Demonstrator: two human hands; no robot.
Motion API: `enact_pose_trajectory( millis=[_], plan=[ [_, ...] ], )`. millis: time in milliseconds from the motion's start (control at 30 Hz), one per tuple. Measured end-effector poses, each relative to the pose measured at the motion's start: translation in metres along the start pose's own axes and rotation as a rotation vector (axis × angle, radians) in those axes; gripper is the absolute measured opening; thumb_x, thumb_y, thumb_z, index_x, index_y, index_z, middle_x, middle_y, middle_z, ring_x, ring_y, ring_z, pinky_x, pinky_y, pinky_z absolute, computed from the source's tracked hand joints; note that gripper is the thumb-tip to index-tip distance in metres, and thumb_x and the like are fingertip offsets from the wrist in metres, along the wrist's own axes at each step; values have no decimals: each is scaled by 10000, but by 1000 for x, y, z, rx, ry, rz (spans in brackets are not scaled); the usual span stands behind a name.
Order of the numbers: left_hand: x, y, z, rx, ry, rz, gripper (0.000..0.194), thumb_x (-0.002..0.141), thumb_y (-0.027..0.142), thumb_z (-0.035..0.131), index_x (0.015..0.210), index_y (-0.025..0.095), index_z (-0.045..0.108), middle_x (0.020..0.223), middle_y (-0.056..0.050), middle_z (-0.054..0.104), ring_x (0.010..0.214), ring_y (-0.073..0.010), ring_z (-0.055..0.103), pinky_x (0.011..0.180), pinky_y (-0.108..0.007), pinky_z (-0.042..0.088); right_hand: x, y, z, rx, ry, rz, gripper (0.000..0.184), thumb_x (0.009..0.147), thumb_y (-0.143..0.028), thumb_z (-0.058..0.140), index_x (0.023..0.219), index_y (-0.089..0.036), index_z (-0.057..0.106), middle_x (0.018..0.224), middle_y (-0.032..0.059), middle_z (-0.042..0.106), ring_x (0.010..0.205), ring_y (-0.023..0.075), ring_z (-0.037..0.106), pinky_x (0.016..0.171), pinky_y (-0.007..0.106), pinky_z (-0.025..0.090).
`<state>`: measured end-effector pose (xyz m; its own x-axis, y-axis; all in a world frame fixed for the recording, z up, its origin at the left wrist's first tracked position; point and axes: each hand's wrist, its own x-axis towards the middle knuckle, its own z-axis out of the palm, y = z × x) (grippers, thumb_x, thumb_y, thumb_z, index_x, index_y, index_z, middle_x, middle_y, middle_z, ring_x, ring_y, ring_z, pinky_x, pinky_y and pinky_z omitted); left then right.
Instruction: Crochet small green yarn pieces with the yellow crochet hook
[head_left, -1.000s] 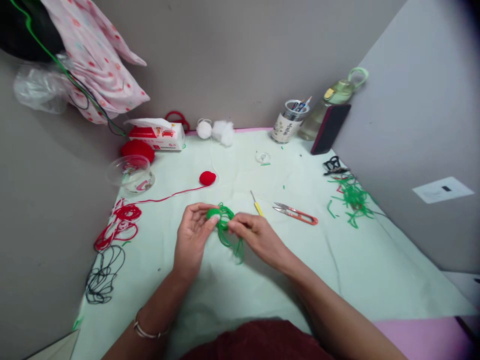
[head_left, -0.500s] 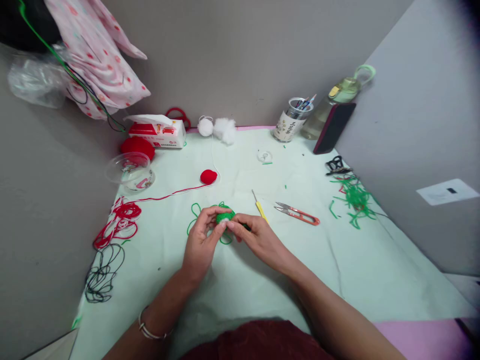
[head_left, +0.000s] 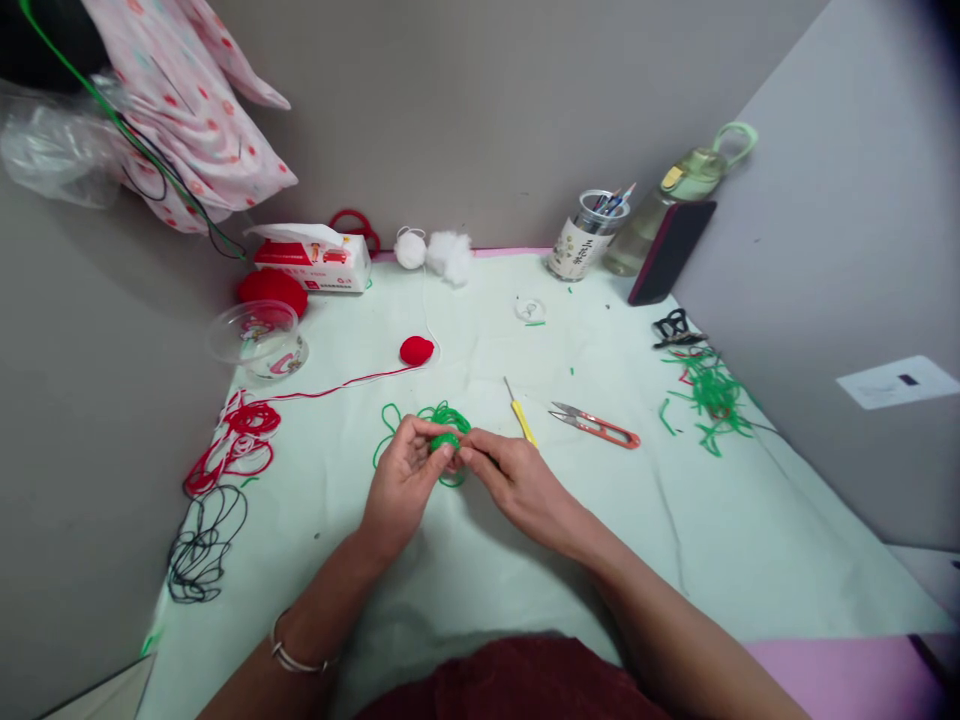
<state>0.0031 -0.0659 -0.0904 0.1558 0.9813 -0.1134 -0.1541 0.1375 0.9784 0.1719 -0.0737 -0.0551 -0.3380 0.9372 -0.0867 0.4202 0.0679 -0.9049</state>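
A small green crocheted piece (head_left: 445, 440) is pinched between the fingertips of both hands above the pale green table cover (head_left: 480, 560). My left hand (head_left: 401, 485) grips it from the left with thumb and fingers closed. My right hand (head_left: 517, 482) pinches it from the right. Loose green yarn (head_left: 390, 425) loops out from the piece onto the cloth behind and to the left of my hands.
A yellow-handled crochet hook (head_left: 519, 412) and orange snips (head_left: 596, 426) lie just right of my hands. Red yarn (head_left: 236, 445), black yarn (head_left: 202, 545), a small red crocheted piece (head_left: 416, 350), green scraps (head_left: 709, 400), a tissue box (head_left: 311, 265), a pen jar (head_left: 583, 240) and a bottle (head_left: 660, 215) ring the table.
The hanging green yarn has dropped onto the cloth and now loops to the left. Both hands have closed in tighter around the green piece and shifted slightly right.
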Motion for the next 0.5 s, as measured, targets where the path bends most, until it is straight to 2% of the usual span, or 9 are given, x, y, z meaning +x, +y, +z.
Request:
enact_pose_trajectory(
  millis=[133,267,367,400,433,500],
  plan=[
    [4,-6,3,7,70,21,158,801,184,749,890,198,619,912,-37,747,841,-179,699,762,-292,550,-1,2,17,-67,45,40,255,1001,-237,465,772,-215,575,677,-15,575,614,144,495,626,264,348],
    [8,-4,1,-31,89,11,147,787,147,744,871,195,634,890,-29,750,831,-174,687,768,-282,531,-2,2,33,2,110,62,289,1014,-272,459,743,-216,542,667,-23,535,609,138,459,611,259,349],
    [8,3,-7,-98,78,-19,131,828,197,746,930,183,663,912,-34,758,769,-148,663,756,-268,526,-3,-4,23,46,-35,-8,335,1044,-319,472,755,-204,598,714,-19,599,655,134,521,646,249,399],
    [8,5,-10,-127,86,-29,129,852,224,737,953,182,668,918,-33,757,744,-135,649,741,-257,524,-4,-6,16,21,-107,-49,327,1050,-329,485,792,-203,641,775,-9,646,708,138,566,684,250,424],
    [8,8,-13,-156,98,-39,127,873,248,722,969,182,669,917,-31,754,726,-125,637,720,-245,520,-4,-7,7,-23,-120,-88,277,1048,-331,508,872,-210,684,863,5,689,774,148,609,721,254,444],
    [7,14,-18,-215,127,-58,119,896,274,700,968,184,669,902,-26,744,697,-112,614,662,-218,505,-3,-4,-10,-150,42,-77,190,1038,-314,545,1102,-233,704,1051,43,735,902,181,667,799,283,473]
  ],
)
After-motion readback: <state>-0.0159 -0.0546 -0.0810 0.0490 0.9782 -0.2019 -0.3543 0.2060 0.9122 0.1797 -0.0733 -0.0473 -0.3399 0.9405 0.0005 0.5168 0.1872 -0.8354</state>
